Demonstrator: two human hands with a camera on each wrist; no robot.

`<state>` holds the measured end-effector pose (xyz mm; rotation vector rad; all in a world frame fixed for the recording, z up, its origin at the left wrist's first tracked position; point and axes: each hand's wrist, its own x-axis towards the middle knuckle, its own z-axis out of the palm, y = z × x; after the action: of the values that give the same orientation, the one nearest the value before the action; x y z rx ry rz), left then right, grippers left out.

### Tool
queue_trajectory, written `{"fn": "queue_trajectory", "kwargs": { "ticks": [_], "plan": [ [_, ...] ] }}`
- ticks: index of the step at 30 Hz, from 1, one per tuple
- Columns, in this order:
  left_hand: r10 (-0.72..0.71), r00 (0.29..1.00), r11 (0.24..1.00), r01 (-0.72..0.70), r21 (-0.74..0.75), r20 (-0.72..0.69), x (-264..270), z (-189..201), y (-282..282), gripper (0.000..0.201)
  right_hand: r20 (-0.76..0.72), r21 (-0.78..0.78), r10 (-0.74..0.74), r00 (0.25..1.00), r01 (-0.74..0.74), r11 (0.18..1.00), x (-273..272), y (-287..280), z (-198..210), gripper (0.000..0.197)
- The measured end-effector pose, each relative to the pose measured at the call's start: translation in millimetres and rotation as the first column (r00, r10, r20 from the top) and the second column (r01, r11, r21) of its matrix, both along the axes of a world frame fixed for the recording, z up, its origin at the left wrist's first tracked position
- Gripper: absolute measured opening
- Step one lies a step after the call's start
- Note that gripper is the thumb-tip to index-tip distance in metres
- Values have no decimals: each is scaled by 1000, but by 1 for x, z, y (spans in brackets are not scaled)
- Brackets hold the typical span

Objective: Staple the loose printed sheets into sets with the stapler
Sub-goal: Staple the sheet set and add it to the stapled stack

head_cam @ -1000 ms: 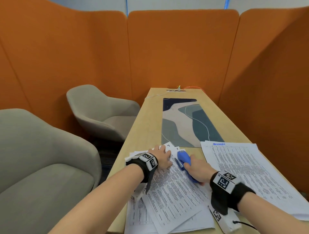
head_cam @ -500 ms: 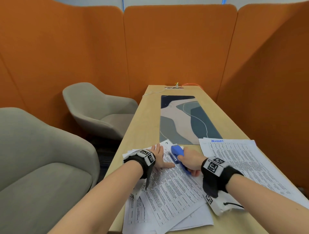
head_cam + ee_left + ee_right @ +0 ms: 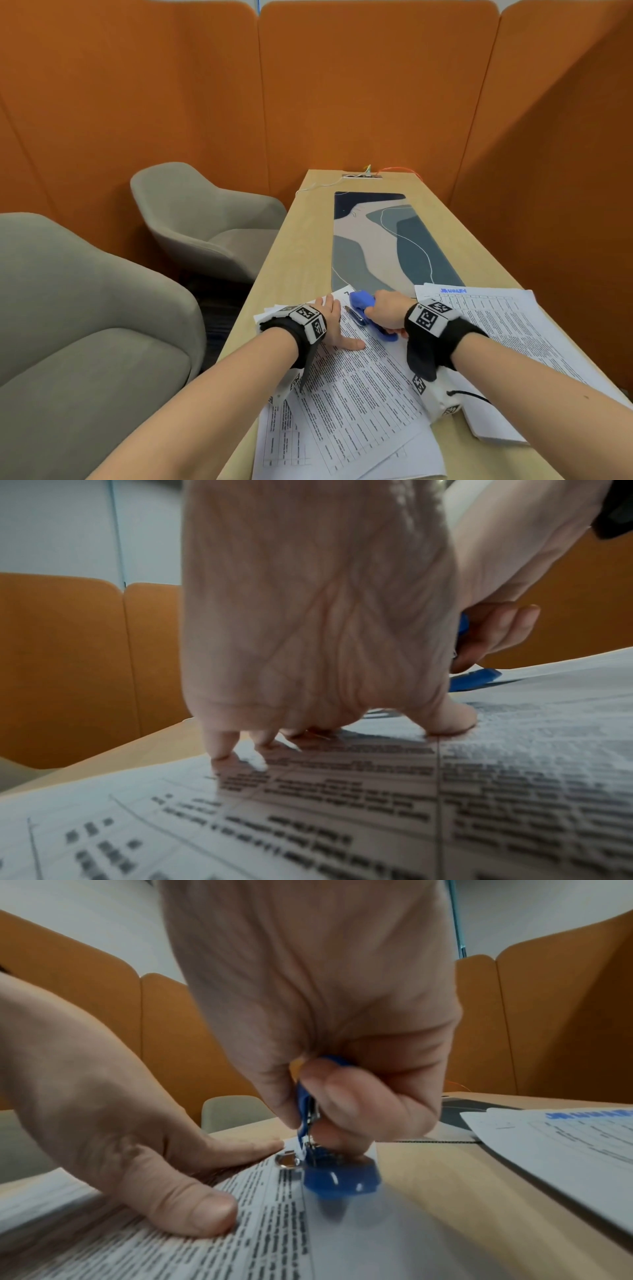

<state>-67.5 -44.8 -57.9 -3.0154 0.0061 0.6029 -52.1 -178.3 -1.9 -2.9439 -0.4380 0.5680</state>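
A set of printed sheets (image 3: 359,394) lies askew on the wooden table (image 3: 301,246), on top of other loose sheets. My left hand (image 3: 334,329) presses flat on its top edge, fingers spread (image 3: 222,745). A blue stapler (image 3: 363,301) sits at the set's top right corner. My right hand (image 3: 383,313) grips the stapler from above, fingers curled round it (image 3: 342,1096). The stapler's upper arm is raised off its base (image 3: 342,1177), with the metal anvil showing on the paper (image 3: 287,1160).
A second stack of printed sheets (image 3: 513,342) lies to the right. A patterned desk mat (image 3: 376,240) runs down the table's middle, with a socket and cables (image 3: 363,175) at the far end. Grey armchairs (image 3: 205,219) stand left; orange partition walls enclose the booth.
My right hand has shifted with the stapler a little farther up and left along the set's top corner. My left hand keeps pressing the sheets in the same place.
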Motion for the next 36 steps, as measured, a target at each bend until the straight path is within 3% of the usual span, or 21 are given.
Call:
{"fn": "queue_trajectory", "kwargs": {
  "ticks": [10, 17, 20, 24, 29, 36],
  "plan": [
    [-27, 999, 1000, 27, -4, 29, 1, 2, 2, 106, 60, -26, -5, 998, 6, 1000, 0, 9, -4, 35],
    [83, 997, 989, -82, -124, 3, -8, 2, 6, 122, -140, 238, -18, 990, 51, 970, -5, -11, -9, 22],
    [65, 997, 992, -60, -113, 36, -11, 1, 6, 123, -59, 193, 42, 997, -29, 981, -7, -14, -17, 21],
    [39, 998, 998, -37, -49, 40, -8, 3, 6, 125, 88, 99, 30, 996, -39, 994, -11, -10, -27, 44],
    [46, 999, 999, -45, -9, 20, -5, -1, 5, 131, 143, 26, 66, 988, -70, 997, -15, 0, -25, 44],
    [55, 998, 994, -56, -92, -17, 0, -3, 9, 138, 38, 114, -35, 999, 31, 993, 0, -3, -28, 46]
  ]
}}
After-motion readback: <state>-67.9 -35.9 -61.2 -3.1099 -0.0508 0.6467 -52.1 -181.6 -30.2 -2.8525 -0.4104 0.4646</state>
